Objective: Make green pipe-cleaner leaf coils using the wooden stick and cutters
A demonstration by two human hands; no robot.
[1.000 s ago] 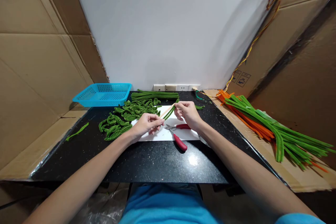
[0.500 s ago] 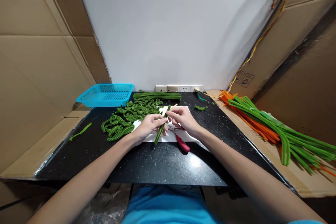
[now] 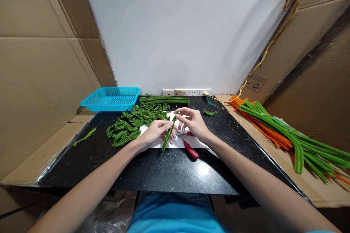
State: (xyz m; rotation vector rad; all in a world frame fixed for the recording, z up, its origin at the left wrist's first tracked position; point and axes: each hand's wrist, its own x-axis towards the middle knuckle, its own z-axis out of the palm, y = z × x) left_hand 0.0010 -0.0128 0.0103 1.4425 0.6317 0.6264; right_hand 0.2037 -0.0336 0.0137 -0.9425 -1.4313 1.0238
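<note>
My left hand (image 3: pixel 153 132) pinches a short bunch of dark green pipe cleaners (image 3: pixel 167 141) between thumb and fingers, slanted with its lower end toward me. At its upper end, the thumb and forefinger of my right hand (image 3: pixel 195 123) close around the tip; the other fingers are loosely curled. Beneath both hands lies a sheet of white paper (image 3: pixel 153 145). Pliers with red handles (image 3: pixel 190 150) rest on it, their jaws partly hidden by my right hand. Left of my hands is a pile of green pipe cleaners bent into leaf-like loops (image 3: pixel 124 133).
Behind the pile lies a bundle of straight green pipe cleaners (image 3: pixel 164 100). A blue plastic basket (image 3: pixel 109 108) stands at the back left. One green leaf piece (image 3: pixel 210 113) and a green strip (image 3: pixel 85 137) lie apart. Orange stems (image 3: pixel 269 133) and brighter green stems (image 3: pixel 308 142) lie at right.
My right hand's fingers have loosened and opened a little at the upper end of the pipe cleaners. My left hand keeps its pinch. The view has shifted slightly.
</note>
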